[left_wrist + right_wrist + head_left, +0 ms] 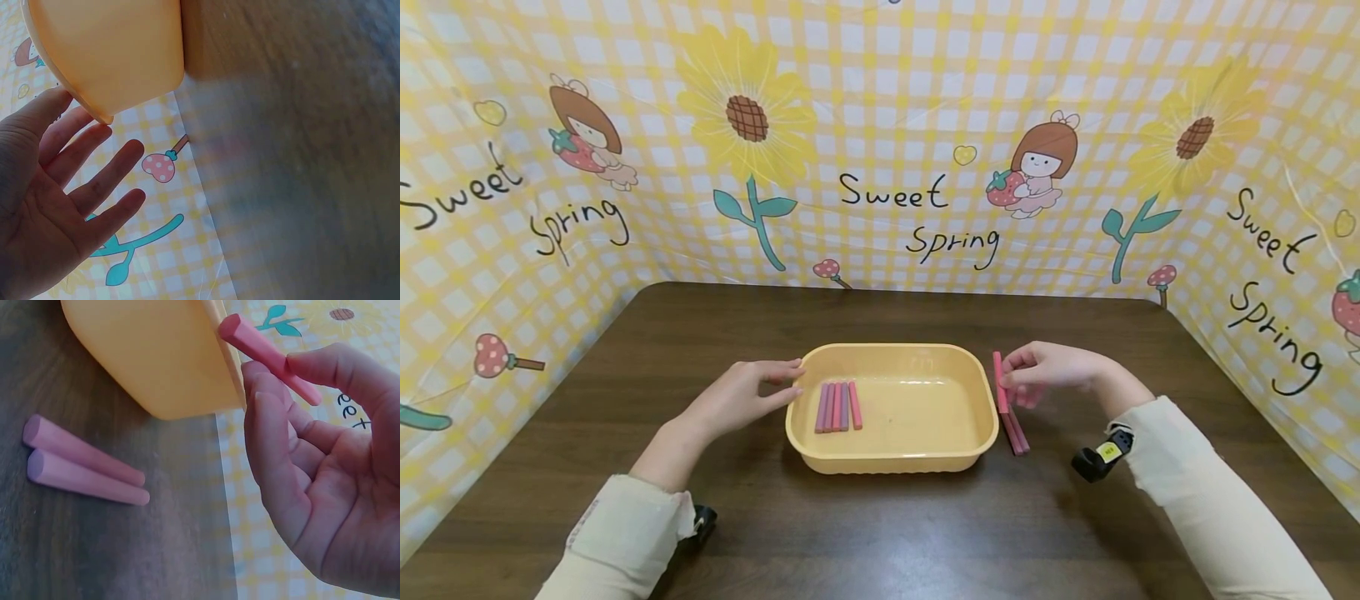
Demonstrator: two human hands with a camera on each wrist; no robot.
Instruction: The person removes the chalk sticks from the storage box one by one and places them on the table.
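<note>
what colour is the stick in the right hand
The stick in the right hand is pink, showing best in the right wrist view.

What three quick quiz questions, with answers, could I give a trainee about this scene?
1. How many sticks lie inside the yellow tray?
2. What does the right hand pinch: a) the tray's rim, b) a pink stick, c) nothing?
3. True or false: in the head view, the two loose sticks on the table lie left of the tray.

Key: 1. Five. 2. b. 3. False; they lie to its right.
</note>
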